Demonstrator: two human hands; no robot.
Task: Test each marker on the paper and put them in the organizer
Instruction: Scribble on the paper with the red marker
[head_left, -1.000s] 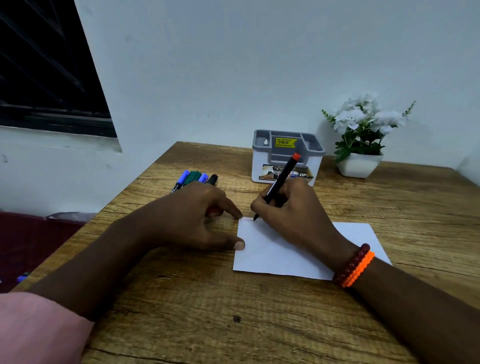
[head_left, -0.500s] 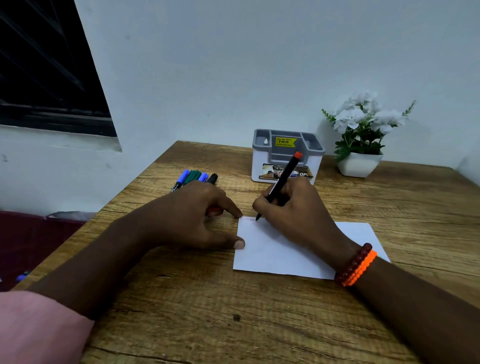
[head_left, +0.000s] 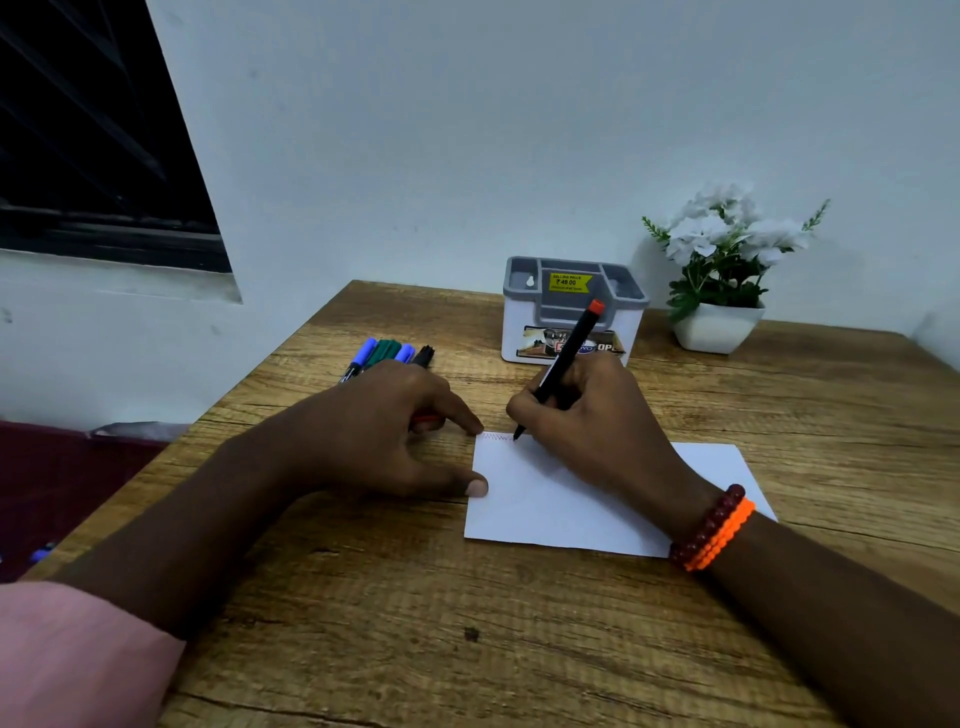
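one sheet of paper, one grey organizer, one potted plant. markers: one black one with a red end in use, plus four in a bunch far left on the bench. two bracelets.

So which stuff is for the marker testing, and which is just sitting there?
For the job:
black marker with red end
white paper sheet
grey and white plastic organizer
blue, green and black markers

Just lying about:
white flowers in white pot
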